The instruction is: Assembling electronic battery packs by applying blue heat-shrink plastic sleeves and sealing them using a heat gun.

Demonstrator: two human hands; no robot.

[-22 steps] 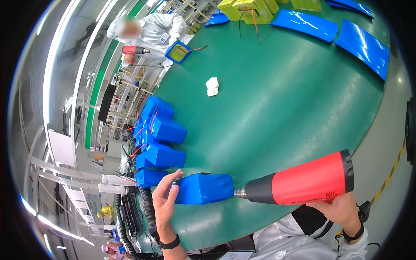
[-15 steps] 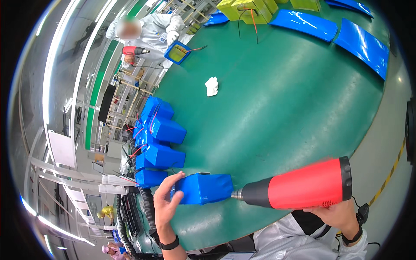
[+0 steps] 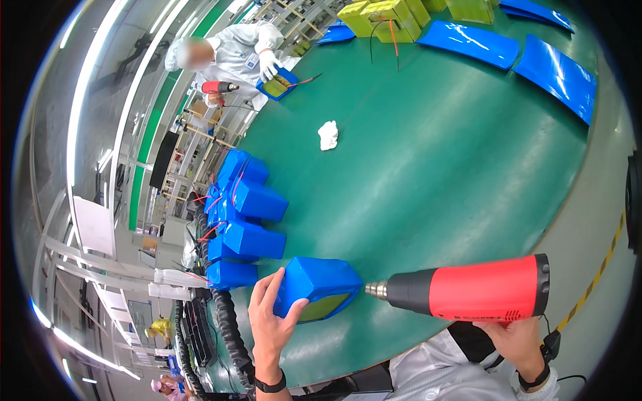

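My left hand (image 3: 271,331) grips a blue film-wrapped battery pack (image 3: 319,275) at its left end, thumb on the near side and fingers over the far side. The pack is tilted on the green table, and a yellow-green face shows through the open film at its near right side. In my right hand (image 3: 515,342) is a red and black heat gun (image 3: 485,289), held from below by a mostly hidden handle. Its metal nozzle points left at the pack's right end, with a small gap between them.
Several finished-looking blue packs (image 3: 257,200) with red wires stand along the table's left edge. Yellow-green blocks (image 3: 391,20) and flat blue sleeves (image 3: 558,77) lie at the far side. A crumpled white wad (image 3: 328,135) rests mid-table. Across it, a person holds another heat gun (image 3: 217,87) and a pack.
My left hand has turned and tipped the pack, bringing its yellow-green face into view. The heat gun has shifted slightly right and its nozzle has drawn a little away from the pack.
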